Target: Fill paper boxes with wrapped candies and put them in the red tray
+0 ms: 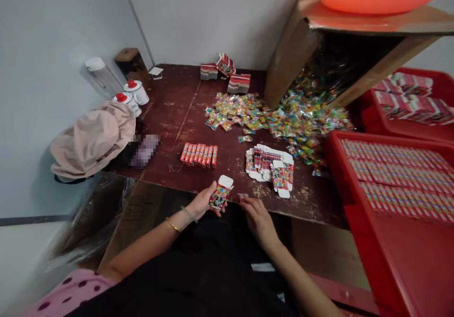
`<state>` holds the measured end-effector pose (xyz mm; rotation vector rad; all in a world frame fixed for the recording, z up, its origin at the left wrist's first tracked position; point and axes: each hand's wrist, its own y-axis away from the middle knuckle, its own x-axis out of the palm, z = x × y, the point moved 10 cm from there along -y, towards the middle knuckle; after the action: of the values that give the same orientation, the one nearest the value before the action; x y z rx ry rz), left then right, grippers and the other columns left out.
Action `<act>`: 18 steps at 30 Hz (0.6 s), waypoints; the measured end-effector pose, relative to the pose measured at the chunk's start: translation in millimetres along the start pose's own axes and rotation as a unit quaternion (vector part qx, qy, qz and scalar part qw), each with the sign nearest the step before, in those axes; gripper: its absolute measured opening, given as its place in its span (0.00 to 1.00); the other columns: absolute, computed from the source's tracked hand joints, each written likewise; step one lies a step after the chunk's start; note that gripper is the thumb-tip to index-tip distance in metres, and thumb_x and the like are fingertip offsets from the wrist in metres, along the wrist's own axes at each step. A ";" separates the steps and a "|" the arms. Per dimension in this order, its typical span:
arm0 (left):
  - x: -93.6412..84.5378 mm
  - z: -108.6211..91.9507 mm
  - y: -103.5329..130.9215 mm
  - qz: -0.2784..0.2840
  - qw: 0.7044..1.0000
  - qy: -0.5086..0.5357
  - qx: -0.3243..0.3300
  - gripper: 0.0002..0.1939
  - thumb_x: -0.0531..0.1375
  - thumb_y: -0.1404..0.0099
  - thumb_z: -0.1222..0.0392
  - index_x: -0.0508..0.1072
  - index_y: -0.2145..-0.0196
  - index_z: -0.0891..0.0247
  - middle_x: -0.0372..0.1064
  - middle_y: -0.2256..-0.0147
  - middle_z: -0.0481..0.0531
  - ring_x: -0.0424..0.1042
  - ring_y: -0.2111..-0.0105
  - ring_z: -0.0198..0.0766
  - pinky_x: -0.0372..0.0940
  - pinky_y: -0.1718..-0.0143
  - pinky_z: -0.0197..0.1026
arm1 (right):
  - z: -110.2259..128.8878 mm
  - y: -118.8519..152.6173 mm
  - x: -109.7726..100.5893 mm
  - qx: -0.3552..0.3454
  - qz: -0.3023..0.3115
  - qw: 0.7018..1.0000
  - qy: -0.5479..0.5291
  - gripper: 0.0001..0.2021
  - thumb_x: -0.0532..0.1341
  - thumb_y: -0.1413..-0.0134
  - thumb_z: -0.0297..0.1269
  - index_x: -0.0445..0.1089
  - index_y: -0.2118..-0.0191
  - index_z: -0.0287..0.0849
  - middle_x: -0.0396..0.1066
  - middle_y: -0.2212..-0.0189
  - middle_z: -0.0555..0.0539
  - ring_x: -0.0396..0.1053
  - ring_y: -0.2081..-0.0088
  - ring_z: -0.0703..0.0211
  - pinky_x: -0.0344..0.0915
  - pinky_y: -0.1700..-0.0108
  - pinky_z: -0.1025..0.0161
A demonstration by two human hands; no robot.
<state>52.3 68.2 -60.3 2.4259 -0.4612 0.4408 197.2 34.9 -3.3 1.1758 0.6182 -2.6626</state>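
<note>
Head view: holding small box (219, 195) clamped in left hand (203, 202) at edge of desk (163, 118), with white flap (226, 181) outward, probably for clear access. At small packet (243, 195) with right hand (261, 220); can't tell if pinched.

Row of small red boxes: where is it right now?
In the head view, the box row sits on the table just beyond the left hand, left of the flattened cartons.

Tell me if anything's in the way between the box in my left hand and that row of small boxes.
Nothing visible is in the way: only tabletop shows between the box in your left hand and the row of small boxes.
</note>
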 end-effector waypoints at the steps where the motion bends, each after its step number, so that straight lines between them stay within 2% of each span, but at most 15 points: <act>1: 5.4 1.5 -2.7 0.001 1.000 -0.008 0.001 0.36 0.50 0.42 0.30 0.72 0.64 0.71 0.71 0.74 0.56 0.71 0.78 0.37 0.66 0.82 0.36 | -9.3 -3.1 -14.4 0.045 -0.029 0.997 -0.053 0.12 0.52 0.38 0.34 0.69 0.53 0.45 0.73 0.57 0.42 0.70 0.55 0.52 0.68 0.53 0.52; 4: 20.0 6.0 -5.3 -0.002 0.999 -0.047 0.004 0.37 0.50 0.44 0.29 0.72 0.65 0.72 0.70 0.75 0.56 0.70 0.79 0.36 0.66 0.82 0.36 | -25.7 -16.1 -45.9 0.174 -0.100 0.956 -0.214 0.12 0.57 0.41 0.40 0.64 0.52 0.46 0.73 0.60 0.44 0.73 0.59 0.55 0.70 0.56 0.55; 6: 28.8 7.7 -3.1 0.000 0.997 -0.077 0.006 0.38 0.50 0.45 0.28 0.72 0.66 0.72 0.70 0.76 0.55 0.69 0.79 0.36 0.65 0.82 0.36 | -17.0 -28.4 -50.2 0.196 -0.096 0.933 -0.286 0.13 0.59 0.42 0.42 0.63 0.53 0.46 0.73 0.60 0.46 0.73 0.60 0.56 0.71 0.59 0.58; 7: 33.0 7.1 -1.2 0.005 0.996 -0.090 0.011 0.38 0.50 0.45 0.28 0.72 0.66 0.72 0.70 0.76 0.55 0.69 0.80 0.36 0.65 0.82 0.36 | -8.2 -35.3 -48.4 0.186 -0.078 0.934 -0.295 0.11 0.59 0.42 0.43 0.64 0.56 0.46 0.73 0.62 0.47 0.73 0.62 0.56 0.71 0.60 0.59; 10: 38.0 1.9 4.7 0.008 0.994 -0.100 0.036 0.38 0.50 0.45 0.27 0.72 0.68 0.71 0.69 0.77 0.53 0.68 0.79 0.35 0.65 0.82 0.36 | 19.0 -50.0 -36.7 0.117 -0.014 0.973 -0.201 0.09 0.56 0.40 0.43 0.69 0.61 0.46 0.72 0.64 0.46 0.70 0.62 0.56 0.68 0.59 0.58; 12: 34.0 1.8 7.3 -0.005 0.995 -0.092 0.036 0.38 0.49 0.45 0.27 0.72 0.70 0.71 0.69 0.78 0.53 0.68 0.80 0.35 0.64 0.82 0.35 | 27.2 -53.1 -34.5 0.087 -0.022 0.992 -0.090 0.11 0.54 0.39 0.42 0.72 0.61 0.46 0.70 0.60 0.43 0.66 0.57 0.52 0.64 0.54 0.53; 14: 28.5 4.8 8.6 -0.016 0.996 -0.086 0.026 0.39 0.48 0.44 0.27 0.72 0.70 0.71 0.69 0.78 0.54 0.68 0.80 0.35 0.63 0.82 0.35 | 30.7 -53.6 -31.9 0.080 -0.028 0.996 -0.020 0.13 0.53 0.39 0.42 0.74 0.62 0.46 0.68 0.56 0.41 0.63 0.53 0.48 0.61 0.50 0.49; 17: 21.9 5.3 8.9 -0.032 0.996 -0.077 0.033 0.39 0.48 0.44 0.27 0.73 0.68 0.71 0.69 0.79 0.54 0.68 0.80 0.35 0.62 0.83 0.34 | 39.0 -51.7 -15.0 0.063 0.041 0.996 -0.045 0.15 0.52 0.37 0.42 0.76 0.64 0.47 0.66 0.51 0.42 0.61 0.50 0.47 0.59 0.48 0.47; 18: 20.6 4.7 8.7 -0.038 0.996 -0.069 0.035 0.39 0.48 0.44 0.27 0.73 0.67 0.71 0.69 0.79 0.54 0.68 0.80 0.35 0.62 0.83 0.33 | 39.8 -50.0 -14.7 0.065 0.040 0.994 -0.075 0.14 0.52 0.37 0.42 0.75 0.63 0.48 0.65 0.49 0.43 0.61 0.48 0.47 0.58 0.46 0.46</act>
<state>67.7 54.3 -50.8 2.5439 -0.4164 0.2614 164.9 62.5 46.7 0.9946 0.3698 -2.7267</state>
